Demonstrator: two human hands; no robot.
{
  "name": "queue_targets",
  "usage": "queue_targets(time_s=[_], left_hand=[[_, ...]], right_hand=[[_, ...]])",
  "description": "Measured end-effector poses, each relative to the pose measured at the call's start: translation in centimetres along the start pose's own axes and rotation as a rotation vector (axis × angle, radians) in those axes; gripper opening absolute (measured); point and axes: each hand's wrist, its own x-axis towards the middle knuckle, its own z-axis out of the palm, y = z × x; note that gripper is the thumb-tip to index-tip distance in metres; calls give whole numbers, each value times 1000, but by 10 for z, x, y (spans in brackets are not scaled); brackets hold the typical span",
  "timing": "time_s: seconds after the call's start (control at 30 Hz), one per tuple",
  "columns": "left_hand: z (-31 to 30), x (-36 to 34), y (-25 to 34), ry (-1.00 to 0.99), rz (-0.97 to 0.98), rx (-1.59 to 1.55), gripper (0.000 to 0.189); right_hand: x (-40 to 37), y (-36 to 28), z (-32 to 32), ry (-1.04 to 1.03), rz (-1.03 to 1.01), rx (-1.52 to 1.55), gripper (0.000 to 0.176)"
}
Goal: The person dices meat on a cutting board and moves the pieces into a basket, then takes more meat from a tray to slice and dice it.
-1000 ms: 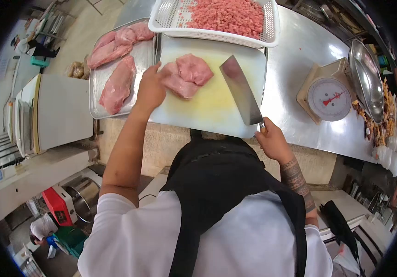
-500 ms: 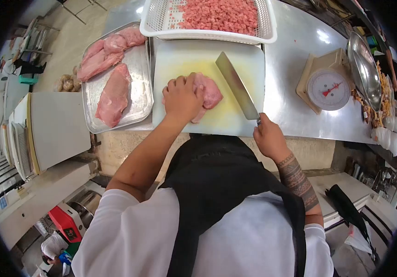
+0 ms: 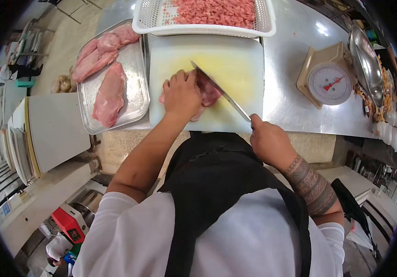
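Observation:
My left hand [image 3: 182,96] presses down on a piece of raw meat [image 3: 210,96], its fingers curled over the left part and hiding much of it. The meat lies on a white cutting board [image 3: 247,60] with a yellowish stain in the middle. In my right hand [image 3: 272,142] is the handle of a large kitchen knife [image 3: 229,100]. Its blade slants up and left, overlapping the right side of the meat, with the tip just past my left fingertips.
To the left, a metal tray [image 3: 136,99] carries several larger pieces of raw meat [image 3: 109,94]. A white perforated basket [image 3: 203,31] of diced meat [image 3: 217,13] stands behind the board. On the right is a dial scale [image 3: 330,84] with a metal pan [image 3: 367,64].
My right hand has swung the knife left, from the bare board onto the right side of the meat, and its blade now stands more edge-on. My left hand stays on the meat.

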Motion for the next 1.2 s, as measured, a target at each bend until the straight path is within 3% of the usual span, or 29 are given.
queue_targets(time_s=[0.1,0.2,0.33,0.6,0.7,0.8,0.9,1.07,1.2], left_hand=[[-3,3,-1,-77,4,-30,42],[-5,6,-2,-124,24,-7,41],[-4,5,-2,-100,20,14,37],[0,2,-4,-24,86,-43,33],[-2,2,-2,-25,76,-73,31],[0,0,-1,38,43,-122,28],[1,2,-3,-7,1,-92,30],[-1,0,-3,-24,-16,-124,36],[4,1,-7,-50,-8,-148,36]], right_hand=[[23,-6,15,47,-55,6,18],[53,-21,27,74,-103,14,24],[80,-24,39,177,-159,70,24],[8,-20,15,45,-67,40,17],[65,-11,53,119,-110,52,25],[97,-26,51,180,-122,49,24],[68,-27,31,148,-156,46,22],[-2,-25,-7,3,-50,13,23],[9,-31,-7,16,-60,30,20]])
